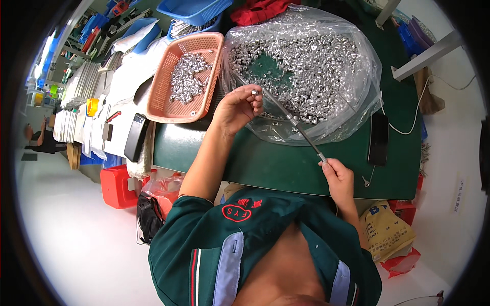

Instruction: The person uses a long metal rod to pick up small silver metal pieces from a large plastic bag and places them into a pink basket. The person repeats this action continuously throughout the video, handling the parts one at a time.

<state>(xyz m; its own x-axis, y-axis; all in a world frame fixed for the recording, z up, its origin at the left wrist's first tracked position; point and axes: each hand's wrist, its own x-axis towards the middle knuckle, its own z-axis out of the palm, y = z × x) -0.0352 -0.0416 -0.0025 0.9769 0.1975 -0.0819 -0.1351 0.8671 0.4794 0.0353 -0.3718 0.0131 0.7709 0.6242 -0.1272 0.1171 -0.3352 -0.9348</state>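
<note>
Between thumb and fingertips, my left hand (238, 109) pinches a small silvery metal sleeve (254, 93). My right hand (338, 178) grips the near end of a slim metal rod (302, 131) with a collar partway along. The rod slants up and left, its far end beside my left fingertips; whether it touches the sleeve I cannot tell. Beneath and beyond it, a clear plastic bag (365, 97) lies spread out, holding a large heap of small metal sleeves (321, 66). Left of my left hand stands a salmon-coloured plastic basket (154, 109) with more small metal pieces (188, 79) in it.
The table has a green top (286, 173). A black phone (378, 138) lies at the right, near a white cable (419, 108); another dark phone-like object (136, 136) lies at the left. Blue baskets (191, 11) and red cloth (258, 11) are at the back. A metal post (429, 55) stands far right.
</note>
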